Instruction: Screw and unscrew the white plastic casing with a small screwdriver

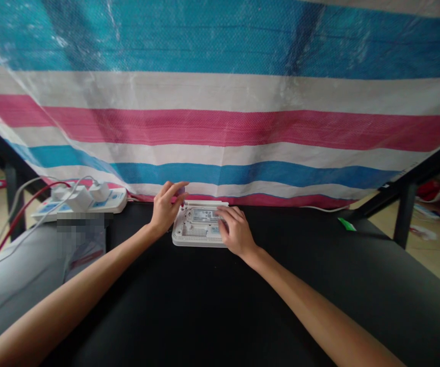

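Note:
A white router (195, 240) lies on the black table top with a labelled, vented face up. A raised white strip runs along its far edge. My right hand (238, 230) rests over its right side, fingers bent on the label area and thumb against the casing, covering that end. Above the router's far left corner is my left hand (165, 206), its thumb and forefinger bent toward each other. Something small and purplish shows between those fingertips, too unclear to name.
At the left, a white power strip (118, 200) holds several plugs, with red and white cables trailing off. A clear plastic bag (89, 244) lies before it. A small green packet (346, 224) is at the right. A striped sheet (220, 127) hangs behind the table (212, 311).

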`<state>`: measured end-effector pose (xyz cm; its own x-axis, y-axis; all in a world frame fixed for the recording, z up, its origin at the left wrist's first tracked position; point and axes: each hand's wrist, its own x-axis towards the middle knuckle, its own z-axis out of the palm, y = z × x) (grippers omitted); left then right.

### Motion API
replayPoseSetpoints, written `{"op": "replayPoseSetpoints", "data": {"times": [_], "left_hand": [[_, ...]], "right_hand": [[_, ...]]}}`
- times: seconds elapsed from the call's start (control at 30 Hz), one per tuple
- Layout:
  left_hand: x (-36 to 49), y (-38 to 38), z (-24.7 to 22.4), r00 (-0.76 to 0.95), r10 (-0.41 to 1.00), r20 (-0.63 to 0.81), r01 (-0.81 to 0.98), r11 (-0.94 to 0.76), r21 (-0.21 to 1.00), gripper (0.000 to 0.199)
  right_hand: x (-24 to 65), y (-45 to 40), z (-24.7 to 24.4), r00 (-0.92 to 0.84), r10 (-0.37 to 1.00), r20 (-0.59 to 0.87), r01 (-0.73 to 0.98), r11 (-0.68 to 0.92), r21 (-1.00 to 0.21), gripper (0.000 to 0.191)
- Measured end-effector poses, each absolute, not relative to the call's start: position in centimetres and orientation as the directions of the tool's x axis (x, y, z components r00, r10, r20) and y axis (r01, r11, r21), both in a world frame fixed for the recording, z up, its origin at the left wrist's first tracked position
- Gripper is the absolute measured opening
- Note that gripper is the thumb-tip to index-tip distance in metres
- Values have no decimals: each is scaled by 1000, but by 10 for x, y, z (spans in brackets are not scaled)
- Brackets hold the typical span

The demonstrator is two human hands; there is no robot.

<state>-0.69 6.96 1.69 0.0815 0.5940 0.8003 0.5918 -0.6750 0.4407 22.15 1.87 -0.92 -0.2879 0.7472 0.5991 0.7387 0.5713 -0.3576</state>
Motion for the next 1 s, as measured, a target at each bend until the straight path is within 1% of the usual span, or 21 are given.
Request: {"op": "replayPoseSetpoints", "data": {"times": [0.17, 0.33, 0.47, 0.67, 1.0], "left_hand": [[-9, 71, 19, 78, 573, 816, 593, -685, 424, 20], [-9, 68, 19, 97, 581, 808, 612, -675, 412, 21], [-9, 66, 18, 86, 593, 800, 595, -675, 437, 26], [-10, 71, 20, 72, 615, 786, 575, -669, 471, 22], [-9, 70, 23, 64, 570, 819, 610, -672, 420, 18]], "right_hand": [[222, 19, -9, -286, 747, 601, 738, 572, -359, 28], [221, 18, -8, -284, 768, 575, 754, 549, -361, 28], [222, 20, -10, -283, 762, 582, 746, 557, -366, 28], [222, 21, -12, -282, 730, 623, 742, 578, -341, 27], [223, 19, -11, -287, 732, 618, 737, 580, -346, 27]]}}
